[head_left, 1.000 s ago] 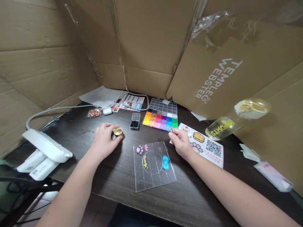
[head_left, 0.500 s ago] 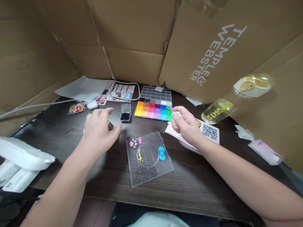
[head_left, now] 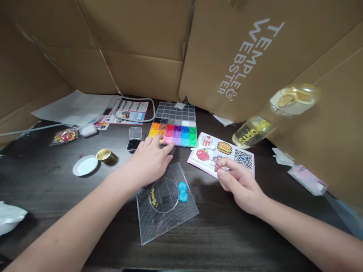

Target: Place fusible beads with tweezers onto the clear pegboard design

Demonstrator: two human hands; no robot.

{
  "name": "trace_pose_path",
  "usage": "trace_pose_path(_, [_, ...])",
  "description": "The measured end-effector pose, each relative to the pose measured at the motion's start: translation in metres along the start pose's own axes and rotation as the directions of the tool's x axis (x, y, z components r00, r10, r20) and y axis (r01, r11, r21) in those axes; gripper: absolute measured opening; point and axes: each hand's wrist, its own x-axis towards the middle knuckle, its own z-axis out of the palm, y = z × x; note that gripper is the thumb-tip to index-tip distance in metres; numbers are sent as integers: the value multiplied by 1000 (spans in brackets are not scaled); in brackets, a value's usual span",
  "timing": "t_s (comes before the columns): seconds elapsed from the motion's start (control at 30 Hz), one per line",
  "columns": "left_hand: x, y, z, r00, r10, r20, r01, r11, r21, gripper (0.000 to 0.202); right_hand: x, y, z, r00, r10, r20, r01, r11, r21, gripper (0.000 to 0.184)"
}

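Observation:
My left hand is stretched over the front edge of the bead box, fingers apart, its fingertips at the yellow and pink compartments. Whether they touch the beads I cannot tell. My right hand pinches thin pink tweezers, their tips pointing left above the pattern card. A white spoon lies across that card. Below my left hand is the clear pegboard with a round outline, yellow beads and a blue bead shape. My left hand hides the board's upper left part.
A small case of black beads stands left of the bead box. Further left are a gold cup, a white lid and a bagged item. A tilted bottle stands right; cardboard walls enclose the back.
My left hand has moved right, from the gold cup to the bead box. My right hand has drawn back toward me, uncovering the spoon and card. The view has shifted to the right.

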Motion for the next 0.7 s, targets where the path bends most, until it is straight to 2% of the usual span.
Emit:
trace_pose_path(0.17, [-26, -10, -2, 999, -13, -31, 11, 997, -74, 55, -12, 8, 6, 989, 67, 131, -59, 996, -64, 36])
trace_pose_path(0.27, [-63, -21, -2, 989, -30, -142, -1, 978, -209, 53, -14, 16, 6, 976, 107, 187, -87, 990, -113, 35])
trace_pose_path(0.33, [-93, -26, 1, 983, -68, -173, 9, 946, -324, 52, -14, 20, 4, 977, 107, 186, -88, 990, -109, 35])
trace_pose_path(0.4, [-122, -31, 6, 960, -201, -194, 102, 898, -427, 48, -12, 23, 1, 975, 136, 176, -120, 988, -99, 37])
trace_pose_path(0.47, [-146, -35, 14, 910, -368, -192, 233, 835, -498, 41, -9, 25, -1, 979, 142, 150, -131, 988, -78, 40])
trace_pose_path(0.53, [-162, -42, 22, 836, -524, -162, 381, 767, -516, 38, -7, 27, 0, 983, 137, 118, -132, 990, -52, 42])
trace_pose_path(0.6, [-170, -50, 29, 728, -669, -152, 538, 693, -480, 41, -6, 27, 2, 987, 143, 69, -140, 989, -45, 42])
trace_pose_path(0.67, [-169, -60, 32, 594, -787, -165, 675, 599, -430, 57, -6, 25, 5, 988, 155, 20, -154, 987, -47, 44])
trace_pose_path(0.7, [-166, -64, 32, 550, -818, -169, 716, 566, -408, 67, -6, 24, 6, 985, 172, -17, -172, 983, -55, 44])
